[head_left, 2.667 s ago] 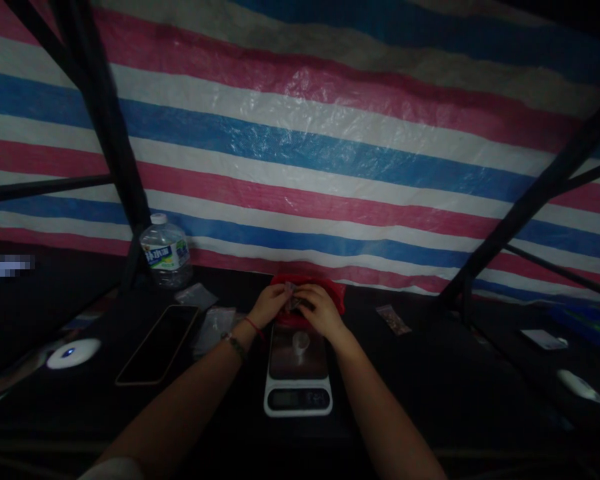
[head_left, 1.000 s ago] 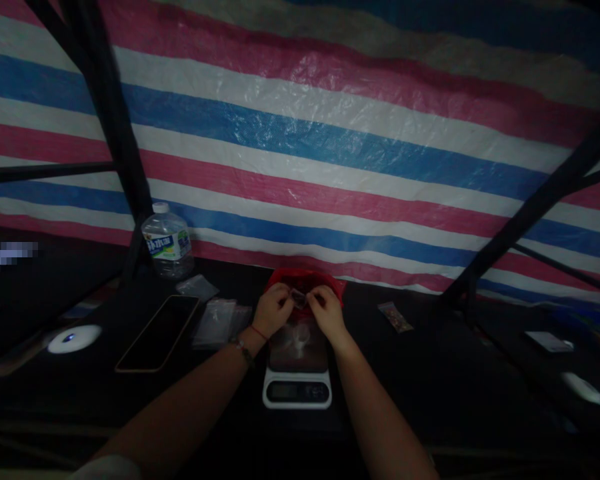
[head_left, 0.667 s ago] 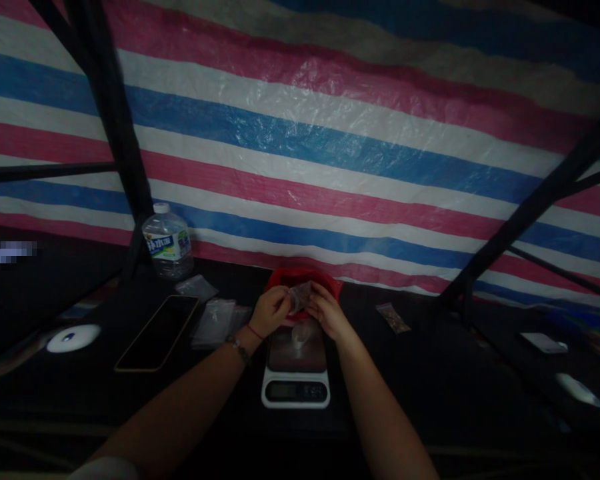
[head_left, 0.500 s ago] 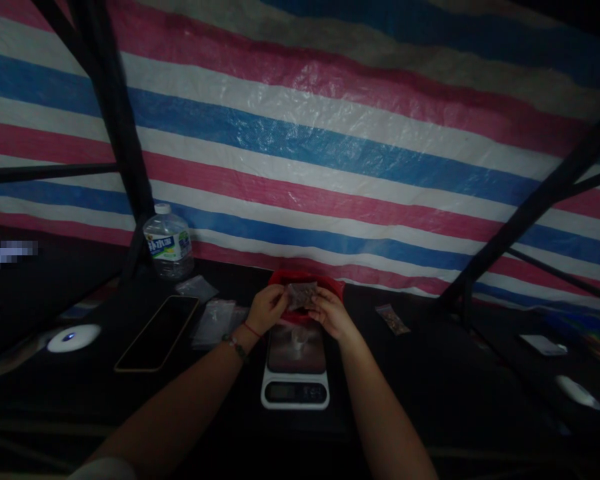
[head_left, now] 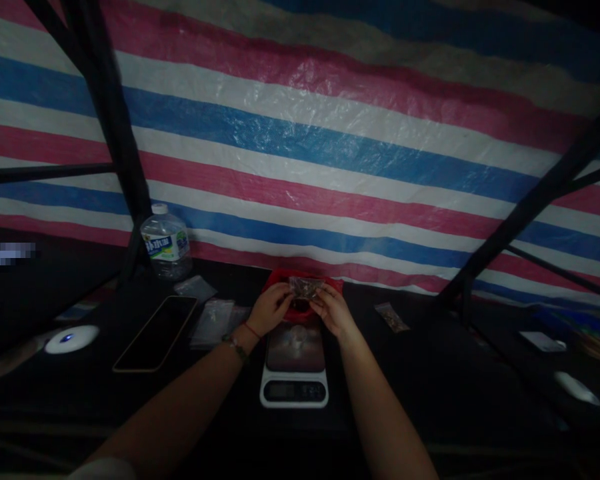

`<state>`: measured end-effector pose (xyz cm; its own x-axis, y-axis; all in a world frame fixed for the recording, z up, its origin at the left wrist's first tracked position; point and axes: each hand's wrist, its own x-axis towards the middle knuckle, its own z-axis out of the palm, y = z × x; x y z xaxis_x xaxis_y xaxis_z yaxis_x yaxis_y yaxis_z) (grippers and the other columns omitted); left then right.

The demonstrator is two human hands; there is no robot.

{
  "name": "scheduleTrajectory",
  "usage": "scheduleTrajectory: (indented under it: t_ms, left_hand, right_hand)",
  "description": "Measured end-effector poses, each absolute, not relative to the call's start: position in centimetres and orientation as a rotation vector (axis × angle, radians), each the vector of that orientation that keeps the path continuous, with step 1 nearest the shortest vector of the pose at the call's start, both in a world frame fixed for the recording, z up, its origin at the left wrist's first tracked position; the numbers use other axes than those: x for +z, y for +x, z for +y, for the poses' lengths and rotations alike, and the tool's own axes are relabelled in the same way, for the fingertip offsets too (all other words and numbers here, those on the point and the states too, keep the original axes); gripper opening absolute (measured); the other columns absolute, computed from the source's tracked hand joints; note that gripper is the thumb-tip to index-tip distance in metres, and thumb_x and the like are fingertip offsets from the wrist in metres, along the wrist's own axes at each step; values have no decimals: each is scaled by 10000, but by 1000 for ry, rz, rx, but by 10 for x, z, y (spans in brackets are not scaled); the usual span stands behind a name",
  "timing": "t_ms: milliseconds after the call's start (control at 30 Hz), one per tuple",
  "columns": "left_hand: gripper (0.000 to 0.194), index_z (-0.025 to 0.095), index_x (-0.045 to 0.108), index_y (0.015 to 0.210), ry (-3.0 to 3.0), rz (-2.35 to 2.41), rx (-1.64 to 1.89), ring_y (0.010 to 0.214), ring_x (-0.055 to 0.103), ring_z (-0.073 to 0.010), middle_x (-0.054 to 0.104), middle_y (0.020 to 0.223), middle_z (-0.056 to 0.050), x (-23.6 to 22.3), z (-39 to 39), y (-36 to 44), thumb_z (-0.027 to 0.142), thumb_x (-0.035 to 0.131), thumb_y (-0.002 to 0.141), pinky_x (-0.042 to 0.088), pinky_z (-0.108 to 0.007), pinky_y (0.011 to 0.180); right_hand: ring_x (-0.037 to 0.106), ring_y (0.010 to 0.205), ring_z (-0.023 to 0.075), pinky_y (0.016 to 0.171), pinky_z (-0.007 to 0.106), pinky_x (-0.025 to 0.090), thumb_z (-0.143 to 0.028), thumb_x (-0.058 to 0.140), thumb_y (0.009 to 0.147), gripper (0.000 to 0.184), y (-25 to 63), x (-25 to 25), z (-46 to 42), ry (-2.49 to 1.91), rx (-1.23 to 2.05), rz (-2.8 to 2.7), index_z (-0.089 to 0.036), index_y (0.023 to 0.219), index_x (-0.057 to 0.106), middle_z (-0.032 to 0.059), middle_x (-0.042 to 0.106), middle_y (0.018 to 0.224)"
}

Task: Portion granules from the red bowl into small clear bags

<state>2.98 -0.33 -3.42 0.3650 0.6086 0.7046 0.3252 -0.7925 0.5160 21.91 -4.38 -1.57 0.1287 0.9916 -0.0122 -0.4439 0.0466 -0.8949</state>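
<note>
Both of my hands pinch a small clear plastic bag (head_left: 305,287) with dark bits inside, held flat above a red bag (head_left: 330,285). My left hand (head_left: 271,309) grips its left edge. Its right edge is held by my right hand (head_left: 331,309). Below my hands a white kitchen scale (head_left: 294,377) sits on the dark table, with a small pale cap-like thing (head_left: 297,335) on its platform.
A phone (head_left: 155,333) and a stack of empty clear bags (head_left: 211,321) lie left of the scale. A water bottle (head_left: 165,243) stands at the back left by a black pole. A filled small bag (head_left: 391,317) lies to the right. A white round device (head_left: 71,339) glows at far left.
My hands have raised the small bag a little above the red bag and spread it out flat between them. The scale and other things have not moved.
</note>
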Motion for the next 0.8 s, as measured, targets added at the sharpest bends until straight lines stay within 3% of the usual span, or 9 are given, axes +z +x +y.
scheduleTrajectory:
  t_ms: [200, 400, 600, 800]
  left_hand:
    - [254, 182, 585, 1100, 2347, 847, 1305, 1093, 573, -195, 621, 1157, -92, -34, 0, 32, 183, 451, 884, 457, -376, 981]
    - [386, 192, 531, 1226, 2510, 893, 972, 969, 640, -205, 660, 1110, -88, -22, -8, 27, 189, 510, 840, 486, -330, 885]
    - [188, 231, 638, 971, 2665, 844, 822, 792, 656, -199, 707, 889, -34, -11, -11, 18, 272, 575, 799, 464, -280, 726]
    - [162, 246, 702, 802, 2706, 726, 788, 789, 639, -186, 711, 828, -34, -21, -4, 21, 224, 542, 813, 438, -277, 740]
  right_hand:
    - [653, 822, 159, 731, 310, 557, -346, 759, 635, 285, 224, -17, -40, -999, 1123, -768, -211, 845, 620, 14, 684, 887]
    - [645, 791, 155, 727, 306, 547, -392, 696, 679, 270, 232, -13, -36, -1133, 912, -950, -201, 861, 636, 17, 678, 861]
    - [641, 811, 198, 778, 354, 517, -375, 600, 746, 296, 242, 1, -27, -1388, 376, -1363, -186, 967, 654, 46, 694, 898]
    - [651, 796, 198, 764, 336, 506, -284, 557, 787, 205, 237, 20, -26, -1435, 101, -1745, -204, 931, 679, 46, 706, 884]
